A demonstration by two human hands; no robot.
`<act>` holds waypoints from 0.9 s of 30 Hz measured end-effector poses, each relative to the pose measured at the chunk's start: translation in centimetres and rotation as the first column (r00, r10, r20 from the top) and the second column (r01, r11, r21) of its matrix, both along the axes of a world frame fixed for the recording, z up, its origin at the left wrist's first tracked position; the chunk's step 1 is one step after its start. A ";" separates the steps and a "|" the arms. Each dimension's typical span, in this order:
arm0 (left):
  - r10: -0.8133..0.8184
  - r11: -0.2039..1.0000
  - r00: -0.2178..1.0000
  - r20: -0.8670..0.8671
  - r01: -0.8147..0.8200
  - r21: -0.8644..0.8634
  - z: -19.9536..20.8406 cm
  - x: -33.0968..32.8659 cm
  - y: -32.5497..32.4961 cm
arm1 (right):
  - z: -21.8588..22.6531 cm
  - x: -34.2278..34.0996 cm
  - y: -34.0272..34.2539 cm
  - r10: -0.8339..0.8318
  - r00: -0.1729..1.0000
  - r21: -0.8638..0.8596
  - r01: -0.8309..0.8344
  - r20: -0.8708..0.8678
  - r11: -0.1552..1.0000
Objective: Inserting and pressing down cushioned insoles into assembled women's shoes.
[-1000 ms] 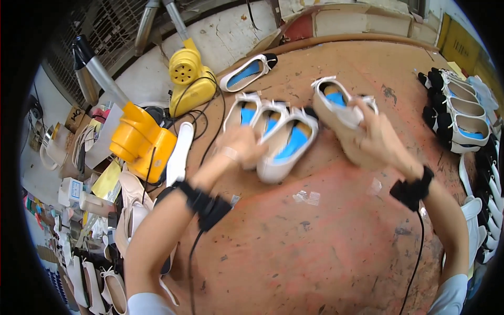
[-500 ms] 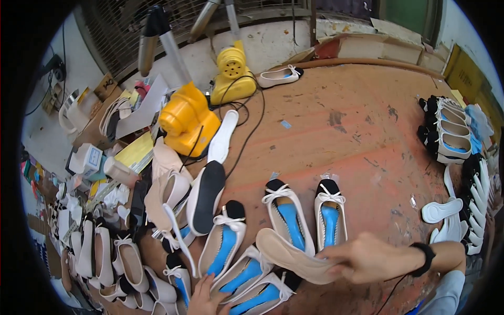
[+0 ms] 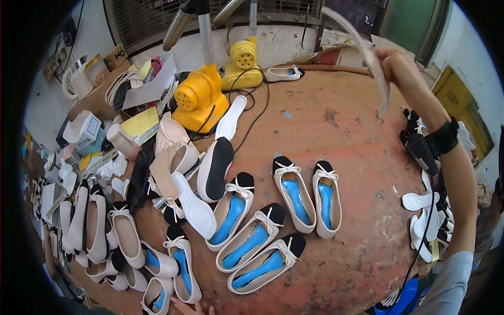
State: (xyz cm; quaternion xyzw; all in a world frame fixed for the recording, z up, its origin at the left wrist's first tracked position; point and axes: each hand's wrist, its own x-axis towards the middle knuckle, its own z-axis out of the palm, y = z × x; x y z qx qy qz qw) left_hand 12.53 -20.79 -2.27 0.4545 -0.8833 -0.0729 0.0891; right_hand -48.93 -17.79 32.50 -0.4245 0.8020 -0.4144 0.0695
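High on the right, my right hand (image 3: pixel 396 65) pinches a thin pale insole (image 3: pixel 359 41), seen nearly edge-on above the table's far side. Only the fingers of my left hand (image 3: pixel 190 308) show at the bottom edge, spread out beside a cream flat shoe (image 3: pixel 157 296). Two cream ballet flats with black toes and bows, a left one (image 3: pixel 295 199) and a right one (image 3: pixel 326 205), stand mid-table with blue linings. Several similar shoes lie left of them, among them one flat (image 3: pixel 266 265) with its toe to the right. A white insole (image 3: pixel 195 205) leans by the shoes.
Two yellow machines, one nearer (image 3: pixel 197 100) and one farther (image 3: pixel 243 68), stand at the back with cables. A black-soled shoe (image 3: pixel 215 170) lies tipped over. More shoes (image 3: pixel 97 231) crowd the left, and white insoles (image 3: pixel 420 201) lie at the right edge. A blue container (image 3: pixel 401 296) sits below the table.
My right hand has lifted the insole from over the shoe pair up to the far right. My left hand has drawn back from the middle shoes to the bottom edge. The view has shifted.
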 end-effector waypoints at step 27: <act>0.113 0.930 0.992 0.063 -0.128 0.344 -0.6 1.7 -0.5 | -21.9 -19.6 -19.7 -0.082 0.996 0.352 0.088 -0.032 0.932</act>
